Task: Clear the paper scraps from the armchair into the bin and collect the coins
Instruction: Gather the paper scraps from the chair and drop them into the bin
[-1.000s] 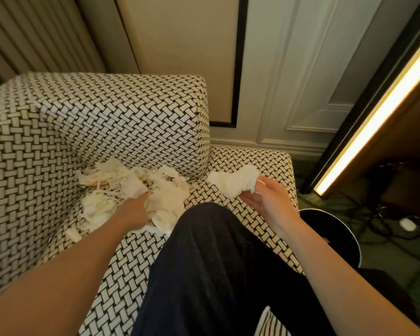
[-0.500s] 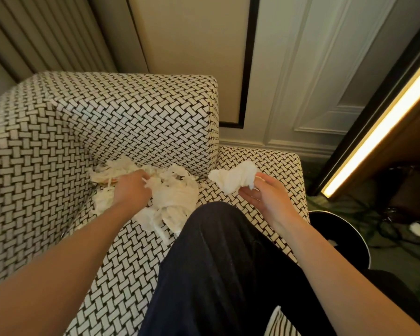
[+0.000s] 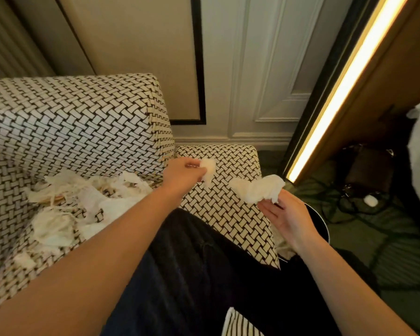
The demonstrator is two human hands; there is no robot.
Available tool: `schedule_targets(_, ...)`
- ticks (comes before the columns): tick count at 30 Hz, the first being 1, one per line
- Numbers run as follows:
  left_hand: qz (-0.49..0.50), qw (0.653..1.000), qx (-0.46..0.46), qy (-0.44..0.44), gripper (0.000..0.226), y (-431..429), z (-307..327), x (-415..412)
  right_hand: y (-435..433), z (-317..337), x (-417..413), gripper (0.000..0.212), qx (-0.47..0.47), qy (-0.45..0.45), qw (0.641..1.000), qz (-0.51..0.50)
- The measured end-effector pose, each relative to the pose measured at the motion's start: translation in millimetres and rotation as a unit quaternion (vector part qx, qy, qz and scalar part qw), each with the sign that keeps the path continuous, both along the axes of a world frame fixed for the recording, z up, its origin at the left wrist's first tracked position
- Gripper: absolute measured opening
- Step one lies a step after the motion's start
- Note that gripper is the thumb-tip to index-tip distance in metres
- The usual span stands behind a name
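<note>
Two loads of paper are up off the seat! Left grip (image 3: 182, 177) pinches a small scrap (image 3: 209, 169) above the armrest (image 3: 218, 207). Right grip (image 3: 286, 218), palm up, holds a bigger wad (image 3: 256, 190) at its fingertips, right over the rim of the black bin (image 3: 321, 224). Here's the key: the bin sits to the right, beyond the armrest, so the right grip is far nearer and looks set to drop first. Plenty remains, with the scrap pile (image 3: 83, 202) heaped on the armchair (image 3: 83, 117) seat, left of the left grip. Coins? None showing, perhaps buried underneath.
</note>
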State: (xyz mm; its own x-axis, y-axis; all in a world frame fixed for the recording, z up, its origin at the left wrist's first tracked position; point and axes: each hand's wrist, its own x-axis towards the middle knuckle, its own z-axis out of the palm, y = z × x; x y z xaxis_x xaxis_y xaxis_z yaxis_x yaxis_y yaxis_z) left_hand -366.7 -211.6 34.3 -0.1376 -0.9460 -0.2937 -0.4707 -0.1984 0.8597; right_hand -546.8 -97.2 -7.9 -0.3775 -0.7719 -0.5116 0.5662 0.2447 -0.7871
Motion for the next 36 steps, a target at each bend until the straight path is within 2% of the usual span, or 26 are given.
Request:
schedule_targets(4,-0.036,0.996,0.077,0.031,0.026,17,-20,-55,24,-17,-32,0.01,0.055,-0.002,0.996,-0.069)
schedule_targets(6,-0.048,0.991,0.115,0.042,0.03,25,-29,-78,33,-23,-46,0.016,0.065,0.003,0.993,-0.096)
schedule_targets(10,-0.048,0.974,0.202,0.097,0.035,39,-38,-118,44,-42,-67,0.014,0.079,-0.009,0.985,-0.152)
schedule_targets(13,-0.083,0.961,0.232,0.124,0.04,46,-38,-136,42,-52,-74,0.032,0.083,-0.043,0.979,-0.183)
schedule_targets(18,-0.123,0.955,0.248,0.104,0.045,52,-41,-145,30,-67,-82,0.034,0.115,-0.057,0.971,-0.202)
schedule_targets(21,-0.134,0.959,0.24,0.075,0.04,50,-43,-143,27,-77,-85,0.025,0.125,-0.066,0.974,-0.176)
schedule_targets(25,-0.14,0.96,0.234,0.058,0.036,48,-39,-136,27,-82,-86,0.052,0.131,-0.12,0.977,-0.122)
schedule_targets(28,-0.137,0.964,0.221,0.057,0.034,47,-35,-129,29,-79,-83,0.059,0.15,-0.125,0.976,-0.093)
schedule_targets(31,-0.135,0.966,0.213,0.06,0.034,44,-30,-120,33,-75,-78,0.056,0.162,-0.082,0.982,-0.055)
schedule_targets(36,-0.13,0.971,0.187,0.073,0.031,38,-14,-93,31,-60,-60,0.041,0.172,0.072,0.982,0.026)
